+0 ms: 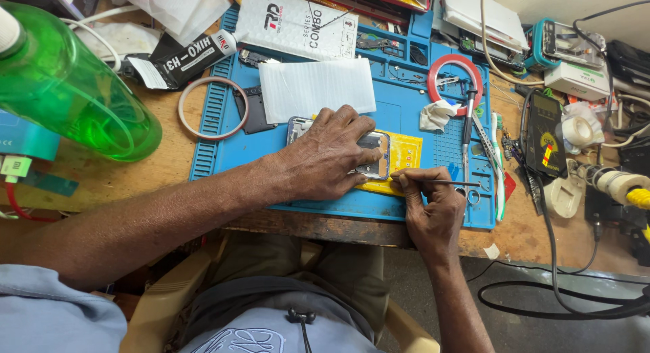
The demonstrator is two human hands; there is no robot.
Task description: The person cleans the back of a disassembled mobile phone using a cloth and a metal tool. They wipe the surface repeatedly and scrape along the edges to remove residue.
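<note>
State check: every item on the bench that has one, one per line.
phone: opened, flat on mat, pinned.
left hand: pressing on phone.
right hand: grip on thin tool.
thin tool: held level, tip at phone edge.
green bottle: lying on its side.
tweezers: lying unused.

The left hand [328,153] lay palm down, fingers spread and pressed flat, its bare forearm stretching back toward the lower left. The right hand [430,207] sat just beside it, lower and to its right, fingers curled into a pinch with thumb and forefinger closed together, wrist bent, forearm rising from below.
</note>
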